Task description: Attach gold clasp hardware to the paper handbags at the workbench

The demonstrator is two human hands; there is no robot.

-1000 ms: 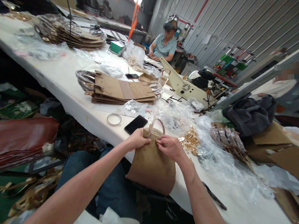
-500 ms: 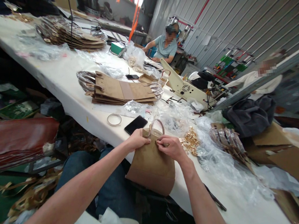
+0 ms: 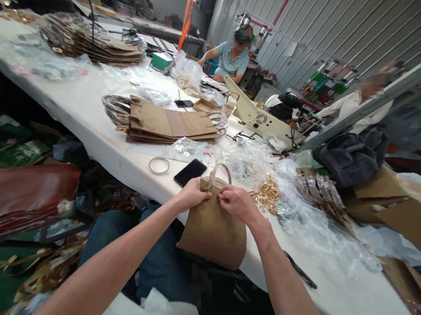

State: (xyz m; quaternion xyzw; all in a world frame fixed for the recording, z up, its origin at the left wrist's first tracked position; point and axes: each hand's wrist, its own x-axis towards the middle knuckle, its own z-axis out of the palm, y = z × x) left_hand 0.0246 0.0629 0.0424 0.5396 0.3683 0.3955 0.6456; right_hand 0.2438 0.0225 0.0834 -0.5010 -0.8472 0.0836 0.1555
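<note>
A brown bag panel [image 3: 213, 232] with a looped handle [image 3: 227, 169] hangs over the table's front edge above my lap. My left hand [image 3: 195, 194] pinches its upper left edge near the handle's base, thumb on the near face. At the upper right of the panel, my right hand [image 3: 236, 202] has its fingers pinched together against the surface; whatever small thing they hold is hidden. A heap of gold-coloured metal fittings [image 3: 269, 194] lies just beyond my right hand. Behind my left hand lies a black phone [image 3: 190, 172].
Stacked brown panels with wrapped handles [image 3: 171, 121] lie farther back, near a tape-like ring [image 3: 159, 165]. Clear plastic [image 3: 315, 226] covers the right side, beside a cardboard box [image 3: 411, 206]. A cream machine [image 3: 261, 117] stands behind. A co-worker [image 3: 232, 60] sits across the table.
My right fingers have curled closer together at the same spot on the panel. My left hand keeps its hold. A person's hand with something pale has appeared at the top left.
</note>
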